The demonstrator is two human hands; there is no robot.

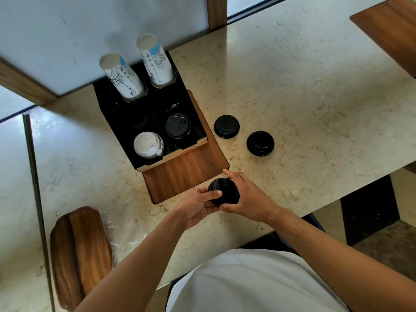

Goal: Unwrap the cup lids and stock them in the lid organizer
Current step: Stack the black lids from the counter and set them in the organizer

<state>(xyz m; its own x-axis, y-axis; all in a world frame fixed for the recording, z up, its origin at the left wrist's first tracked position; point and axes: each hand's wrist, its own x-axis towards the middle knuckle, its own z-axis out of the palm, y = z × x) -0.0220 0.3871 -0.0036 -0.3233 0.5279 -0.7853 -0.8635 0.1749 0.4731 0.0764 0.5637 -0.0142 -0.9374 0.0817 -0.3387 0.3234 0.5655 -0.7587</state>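
Note:
A stack of black cup lids is held between both hands just above the counter's near edge. My left hand grips its left side with the thumb across the top. My right hand curls round its right side. The black lid organizer stands further back on the left, with black lids in its front right slot and white lids in its front left slot. Two loose stacks of black lids lie on the counter to its right.
Two stacks of printed paper cups lean in the organizer's rear slots. A wooden inset panel lies under and in front of the organizer. Crumpled clear plastic wrap rests beside a wooden inlay at the left. The marble counter extends to the right.

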